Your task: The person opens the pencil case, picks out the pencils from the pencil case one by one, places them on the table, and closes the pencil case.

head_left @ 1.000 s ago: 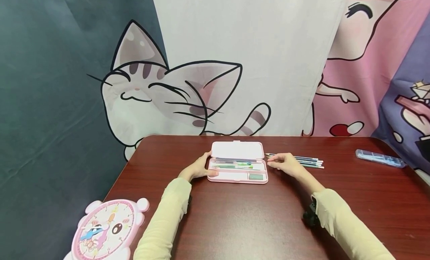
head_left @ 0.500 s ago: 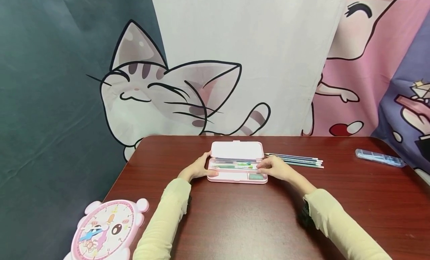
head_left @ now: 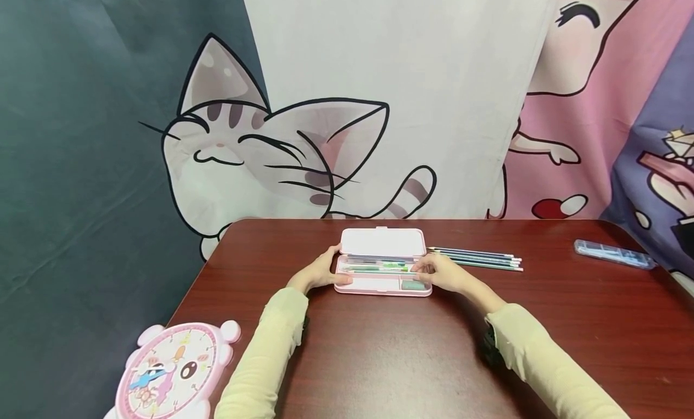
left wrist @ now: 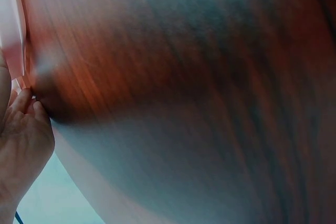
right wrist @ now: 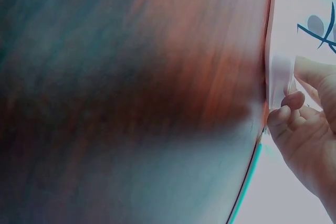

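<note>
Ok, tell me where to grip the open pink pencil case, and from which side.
Grip the pink pencil case by its base's short left end, coming from the left, as the left hand does: thumb over the rim, fingers toward the back. The base lies flat, and the right hand is at its other end. Avoid the open lid; hinged behind, it would likely swing.

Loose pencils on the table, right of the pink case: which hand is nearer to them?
Right. The right hand is close beside the pencils, at the right end of the pink case; the left hand is farther off, at the case's left end.
</note>
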Demonstrator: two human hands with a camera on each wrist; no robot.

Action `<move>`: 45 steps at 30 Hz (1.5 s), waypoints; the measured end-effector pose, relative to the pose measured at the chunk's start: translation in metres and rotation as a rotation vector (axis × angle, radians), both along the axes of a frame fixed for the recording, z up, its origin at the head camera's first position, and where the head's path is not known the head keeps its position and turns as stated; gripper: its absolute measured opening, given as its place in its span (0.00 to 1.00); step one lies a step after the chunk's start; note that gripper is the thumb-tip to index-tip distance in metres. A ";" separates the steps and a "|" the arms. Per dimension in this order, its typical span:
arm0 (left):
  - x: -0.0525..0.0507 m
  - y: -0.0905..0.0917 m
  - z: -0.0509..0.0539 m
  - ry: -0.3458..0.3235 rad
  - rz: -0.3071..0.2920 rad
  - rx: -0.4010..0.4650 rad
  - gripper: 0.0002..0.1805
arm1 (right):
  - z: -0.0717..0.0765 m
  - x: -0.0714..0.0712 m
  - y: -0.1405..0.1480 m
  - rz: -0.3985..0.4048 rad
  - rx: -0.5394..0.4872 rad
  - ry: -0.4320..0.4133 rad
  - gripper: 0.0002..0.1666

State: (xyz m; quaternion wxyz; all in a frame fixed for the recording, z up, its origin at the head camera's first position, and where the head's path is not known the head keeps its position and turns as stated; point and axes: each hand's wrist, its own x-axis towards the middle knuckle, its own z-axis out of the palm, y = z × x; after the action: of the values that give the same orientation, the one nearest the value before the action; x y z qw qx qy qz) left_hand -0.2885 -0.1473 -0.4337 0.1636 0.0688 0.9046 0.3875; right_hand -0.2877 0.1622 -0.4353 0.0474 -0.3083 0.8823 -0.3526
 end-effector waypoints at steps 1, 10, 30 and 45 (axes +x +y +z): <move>0.000 0.000 0.000 0.002 0.000 0.001 0.53 | 0.000 0.000 0.000 0.005 -0.010 -0.011 0.07; -0.002 0.000 -0.001 -0.004 -0.007 0.005 0.54 | -0.003 0.001 0.002 -0.023 -0.051 -0.032 0.05; -0.002 -0.001 -0.001 0.043 -0.031 -0.032 0.52 | -0.001 0.006 0.066 -0.246 -0.037 0.019 0.06; -0.001 -0.001 0.001 0.050 -0.046 -0.039 0.52 | -0.002 0.017 0.130 -0.329 0.053 0.111 0.05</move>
State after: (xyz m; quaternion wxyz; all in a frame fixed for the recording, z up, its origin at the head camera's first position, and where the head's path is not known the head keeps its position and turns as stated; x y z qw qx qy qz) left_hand -0.2893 -0.1479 -0.4329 0.1514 0.0961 0.9140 0.3640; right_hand -0.2705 0.2927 -0.4375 -0.0514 -0.1774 0.9310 -0.3149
